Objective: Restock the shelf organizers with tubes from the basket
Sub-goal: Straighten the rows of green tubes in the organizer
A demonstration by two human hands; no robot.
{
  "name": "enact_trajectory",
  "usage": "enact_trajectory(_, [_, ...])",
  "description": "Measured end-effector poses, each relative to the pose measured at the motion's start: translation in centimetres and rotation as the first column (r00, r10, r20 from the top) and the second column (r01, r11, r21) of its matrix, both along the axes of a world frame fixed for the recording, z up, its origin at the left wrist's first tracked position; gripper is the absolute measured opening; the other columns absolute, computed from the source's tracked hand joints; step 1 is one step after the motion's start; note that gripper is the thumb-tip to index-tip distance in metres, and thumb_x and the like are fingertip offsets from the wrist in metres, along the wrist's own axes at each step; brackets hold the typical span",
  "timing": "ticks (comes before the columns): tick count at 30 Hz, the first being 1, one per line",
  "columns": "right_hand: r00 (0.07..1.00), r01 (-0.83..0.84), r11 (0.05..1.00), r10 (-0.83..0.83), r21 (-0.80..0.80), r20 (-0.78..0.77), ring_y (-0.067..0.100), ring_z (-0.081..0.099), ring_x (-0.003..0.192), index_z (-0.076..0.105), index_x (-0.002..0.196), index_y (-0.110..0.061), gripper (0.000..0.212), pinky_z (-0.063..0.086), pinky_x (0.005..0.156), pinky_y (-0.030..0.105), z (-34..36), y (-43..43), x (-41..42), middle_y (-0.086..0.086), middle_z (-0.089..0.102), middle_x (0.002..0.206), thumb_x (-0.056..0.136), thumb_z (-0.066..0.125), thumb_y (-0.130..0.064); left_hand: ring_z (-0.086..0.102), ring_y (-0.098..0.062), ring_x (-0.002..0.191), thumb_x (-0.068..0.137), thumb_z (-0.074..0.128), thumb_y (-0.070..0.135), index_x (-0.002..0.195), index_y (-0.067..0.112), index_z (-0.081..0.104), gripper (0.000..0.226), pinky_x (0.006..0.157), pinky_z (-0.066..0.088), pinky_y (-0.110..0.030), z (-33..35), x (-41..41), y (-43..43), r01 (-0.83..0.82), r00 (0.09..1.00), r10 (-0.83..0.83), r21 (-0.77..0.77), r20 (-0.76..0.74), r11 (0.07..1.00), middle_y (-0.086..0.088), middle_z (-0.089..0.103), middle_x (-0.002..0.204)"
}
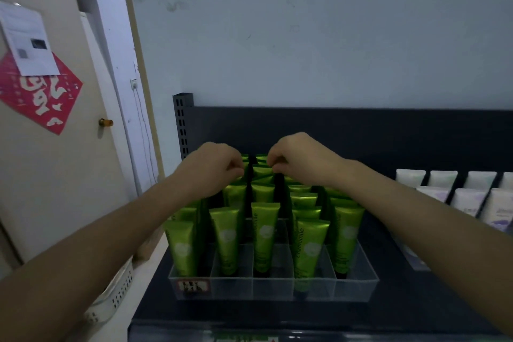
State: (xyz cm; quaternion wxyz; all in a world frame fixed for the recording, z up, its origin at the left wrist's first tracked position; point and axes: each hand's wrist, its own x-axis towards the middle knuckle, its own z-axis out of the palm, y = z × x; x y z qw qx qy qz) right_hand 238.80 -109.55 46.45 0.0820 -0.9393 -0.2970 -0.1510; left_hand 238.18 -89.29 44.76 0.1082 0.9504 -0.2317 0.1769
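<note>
Green tubes (265, 233) stand upright, caps down, in a clear organizer (358, 283) on a dark shelf (155, 302). The organizer is split into five lanes running front to back. Front compartments of most lanes are vacant; the fourth lane from the left holds a tube nearest the front edge. A red-and-white label (193, 285) is fixed to the organizer's front left corner.

Left hand (215, 168) is at the rear of the organizer, over the second lane, fingers curled and pinched at the crimped top of a tube; the grasp itself is partly hidden, so contact is probable but not confirmed. Right hand (299, 161) is level with it, over the third and fourth lanes, fingers likewise pinched at tube tops; what exactly it holds cannot be determined. A narrow gap separates the two hands.

White tubes (469, 198) stand in a second set of lanes to the right, well apart from the hands. A white perforated basket (119, 290) sits low at the left, beside the shelf and under the left forearm; its contents are not visible. A door (55, 161) with a red paper (36, 94) stands at the left.
</note>
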Motion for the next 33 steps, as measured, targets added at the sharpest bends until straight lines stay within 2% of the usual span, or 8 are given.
enact_trajectory(6, [0.993, 0.055, 0.987, -0.070, -0.154, -0.094, 0.020, 0.063, 0.085, 0.070, 0.088, -0.016, 0.008, 0.053, 0.072, 0.033, -0.7, 1.7, 3.9, 0.003, 0.068, 0.092, 0.086, 0.064, -0.021, 0.063, -0.014, 0.083, 0.090, 0.060, 0.028, 0.096, 0.018, 0.071, 0.017, 0.080, 0.054, -0.040, -0.5, 1.7, -0.1, -0.015, 0.999, 0.017, 0.041, -0.047, 0.999, 0.003, 0.069, 0.093])
enact_trajectory(11, [0.986, 0.042, 0.990, -0.063, -0.136, -0.158, 0.017, 0.062, 0.085, 0.072, 0.088, -0.016, 0.008, 0.053, 0.075, 0.032, -1.3, 1.7, 5.3, 0.001, 0.068, 0.091, 0.084, 0.067, -0.021, 0.063, -0.012, 0.083, 0.090, 0.059, 0.030, 0.096, 0.019, 0.071, 0.017, 0.080, 0.055, -0.039, -0.5, 2.7, -0.4, -0.024, 0.999, 0.026, 0.030, -0.043, 0.999, 0.004, 0.069, 0.093])
enact_trajectory(18, [0.989, 0.014, 0.988, -0.036, -0.154, -0.144, 0.016, 0.062, 0.081, 0.073, 0.086, -0.014, 0.011, 0.053, 0.071, 0.031, -1.4, 1.8, 5.7, -0.001, 0.069, 0.087, 0.085, 0.065, -0.022, 0.063, -0.012, 0.083, 0.090, 0.059, 0.031, 0.096, 0.018, 0.071, 0.018, 0.080, 0.054, -0.038, -0.6, 3.5, 0.3, -0.053, 0.997, 0.056, 0.044, -0.053, 0.998, 0.004, 0.068, 0.093])
enact_trajectory(23, [0.987, 0.019, 0.991, -0.039, -0.133, -0.156, 0.016, 0.064, 0.079, 0.073, 0.081, -0.013, 0.012, 0.058, 0.075, 0.038, -1.6, 1.7, 6.0, 0.001, 0.070, 0.085, 0.084, 0.063, -0.020, 0.063, -0.011, 0.086, 0.089, 0.061, 0.027, 0.100, 0.019, 0.069, 0.015, 0.083, 0.054, -0.036, -0.4, 3.7, 0.6, -0.073, 0.996, 0.075, 0.044, -0.054, 0.996, 0.004, 0.068, 0.098])
enact_trajectory(28, [0.984, -0.009, 0.994, -0.010, -0.109, -0.176, 0.013, 0.063, 0.076, 0.074, 0.080, -0.014, 0.020, 0.055, 0.074, 0.033, -0.7, 1.5, 5.8, 0.001, 0.070, 0.082, 0.083, 0.067, -0.033, 0.063, -0.012, 0.090, 0.088, 0.062, 0.023, 0.104, 0.017, 0.069, 0.018, 0.086, 0.054, -0.034, -0.3, 3.9, 0.9, -0.086, 0.994, 0.089, 0.052, -0.059, 0.995, 0.003, 0.068, 0.101])
enact_trajectory(31, [0.990, 0.026, 0.999, -0.029, -0.025, -0.140, 0.013, 0.064, 0.084, 0.074, 0.089, -0.016, 0.014, 0.054, 0.080, 0.033, 0.3, 1.0, 6.6, -0.002, 0.071, 0.092, 0.083, 0.068, -0.027, 0.062, -0.012, 0.090, 0.088, 0.063, 0.023, 0.103, 0.016, 0.069, 0.018, 0.086, 0.053, -0.034, -0.3, 4.0, 1.1, -0.088, 0.994, 0.091, 0.045, -0.062, 0.995, 0.003, 0.067, 0.101])
enact_trajectory(33, [0.990, 0.052, 0.997, -0.058, -0.050, -0.127, 0.015, 0.063, 0.089, 0.074, 0.093, -0.015, 0.013, 0.054, 0.083, 0.035, 0.2, 0.9, 7.4, 0.000, 0.070, 0.097, 0.083, 0.068, -0.021, 0.062, -0.013, 0.090, 0.088, 0.063, 0.022, 0.102, 0.016, 0.070, 0.017, 0.085, 0.054, -0.035, -0.2, 4.4, 1.2, -0.090, 0.994, 0.092, 0.040, -0.056, 0.995, 0.002, 0.068, 0.101])
